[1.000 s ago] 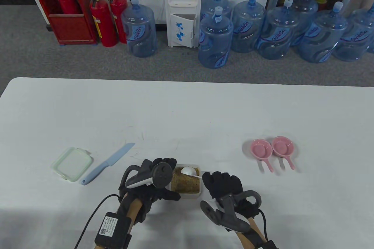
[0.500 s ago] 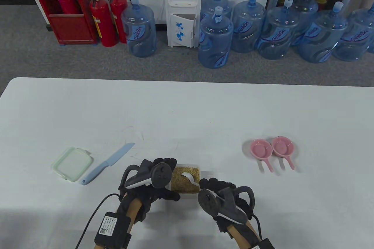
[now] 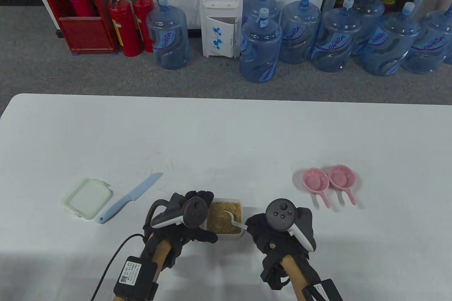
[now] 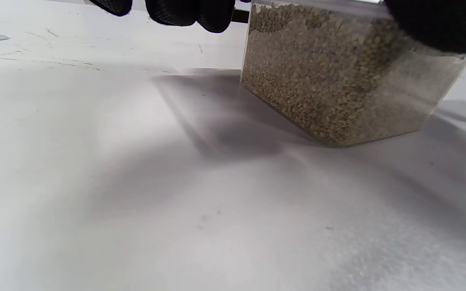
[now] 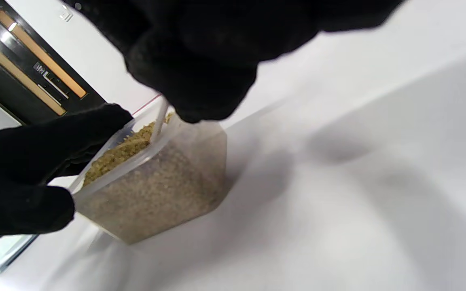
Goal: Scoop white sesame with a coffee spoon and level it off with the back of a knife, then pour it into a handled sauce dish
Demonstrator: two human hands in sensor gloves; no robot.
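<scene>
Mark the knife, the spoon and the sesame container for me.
knife [image 3: 139, 190]: table view, middle of the blue blade.
spoon [image 3: 236, 221]: table view, white handle above the sesame.
sesame container [image 4: 338, 85]: left wrist view, clear side wall.

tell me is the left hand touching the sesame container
Touching: the right wrist view shows the left hand gripping the sesame container at its rim.

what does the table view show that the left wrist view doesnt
Only the table view shows the white spoon dug into the sesame, the right hand holding its handle, two pink handled dishes and the container lid. Only the left wrist view shows the container's clear side wall, packed with sesame down to its base. Both show the sesame container, the left hand holding it, the white table and, in the wrist view only as a sliver, the blue knife.
</scene>
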